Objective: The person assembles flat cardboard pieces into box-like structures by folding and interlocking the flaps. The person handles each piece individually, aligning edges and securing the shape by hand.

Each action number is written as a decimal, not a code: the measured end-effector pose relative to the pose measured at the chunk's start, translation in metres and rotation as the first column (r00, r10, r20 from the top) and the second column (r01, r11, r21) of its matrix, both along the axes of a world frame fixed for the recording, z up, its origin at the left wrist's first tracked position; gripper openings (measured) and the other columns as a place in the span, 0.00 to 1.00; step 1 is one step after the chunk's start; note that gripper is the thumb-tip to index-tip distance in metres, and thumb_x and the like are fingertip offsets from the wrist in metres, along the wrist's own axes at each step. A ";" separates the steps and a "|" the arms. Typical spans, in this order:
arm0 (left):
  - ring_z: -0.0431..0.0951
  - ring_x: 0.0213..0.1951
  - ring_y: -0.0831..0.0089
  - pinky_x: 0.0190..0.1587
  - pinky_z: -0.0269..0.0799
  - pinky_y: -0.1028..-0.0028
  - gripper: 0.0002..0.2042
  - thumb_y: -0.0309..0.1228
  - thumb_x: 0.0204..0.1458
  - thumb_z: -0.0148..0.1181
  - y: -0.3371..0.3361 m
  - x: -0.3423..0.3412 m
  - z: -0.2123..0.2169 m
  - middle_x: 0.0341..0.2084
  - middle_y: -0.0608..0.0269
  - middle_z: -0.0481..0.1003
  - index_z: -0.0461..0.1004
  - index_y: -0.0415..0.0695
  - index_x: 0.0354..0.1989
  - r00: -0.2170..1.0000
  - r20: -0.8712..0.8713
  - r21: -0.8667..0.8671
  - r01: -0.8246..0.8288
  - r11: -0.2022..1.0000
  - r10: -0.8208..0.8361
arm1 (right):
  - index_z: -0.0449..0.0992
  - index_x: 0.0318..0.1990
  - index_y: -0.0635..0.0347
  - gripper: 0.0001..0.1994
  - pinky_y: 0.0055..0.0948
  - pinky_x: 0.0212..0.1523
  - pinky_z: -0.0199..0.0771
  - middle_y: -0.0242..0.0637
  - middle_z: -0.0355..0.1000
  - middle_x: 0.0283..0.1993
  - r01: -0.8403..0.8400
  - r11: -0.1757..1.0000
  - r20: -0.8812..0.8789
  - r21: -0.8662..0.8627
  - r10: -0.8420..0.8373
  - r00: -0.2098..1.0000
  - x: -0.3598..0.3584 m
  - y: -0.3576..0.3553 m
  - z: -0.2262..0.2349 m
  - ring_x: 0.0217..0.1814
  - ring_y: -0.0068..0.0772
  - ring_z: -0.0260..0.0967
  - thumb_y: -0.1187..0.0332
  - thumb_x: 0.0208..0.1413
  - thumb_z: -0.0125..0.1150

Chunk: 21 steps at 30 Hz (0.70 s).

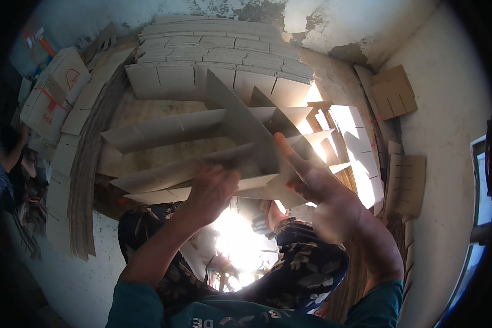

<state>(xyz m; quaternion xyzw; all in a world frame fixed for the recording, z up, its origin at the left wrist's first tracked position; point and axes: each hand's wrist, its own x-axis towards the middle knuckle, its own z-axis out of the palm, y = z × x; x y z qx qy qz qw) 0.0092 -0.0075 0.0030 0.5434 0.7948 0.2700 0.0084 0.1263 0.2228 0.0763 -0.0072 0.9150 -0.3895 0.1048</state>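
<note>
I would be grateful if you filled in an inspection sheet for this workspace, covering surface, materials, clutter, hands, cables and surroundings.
Surface: tan work surface, stained, partly covered.
Materials: long cardboard strips standing on edge, crossed by a tall panel; slotted cardboard piled in a rear stack and left stack.
Clutter: white carton at far left.
Hands: left hand curled at the near strips; right hand at the crossing, index finger extended; exact grips unclear.
Cables: nothing seen.
Surroundings: peeling wall plaster, strong glare, another person's arm at the left edge.
</note>
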 end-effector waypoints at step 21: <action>0.78 0.31 0.54 0.33 0.73 0.62 0.13 0.28 0.41 0.70 0.009 -0.033 0.021 0.27 0.53 0.77 0.77 0.37 0.35 0.996 -0.002 0.311 -0.084 0.947 0.090 | 0.28 0.73 0.49 0.50 0.42 0.32 0.71 0.53 0.69 0.24 0.028 0.996 -0.029 0.087 -0.026 0.999 0.012 -0.016 -0.028 0.23 0.48 0.70 0.84 0.50 0.54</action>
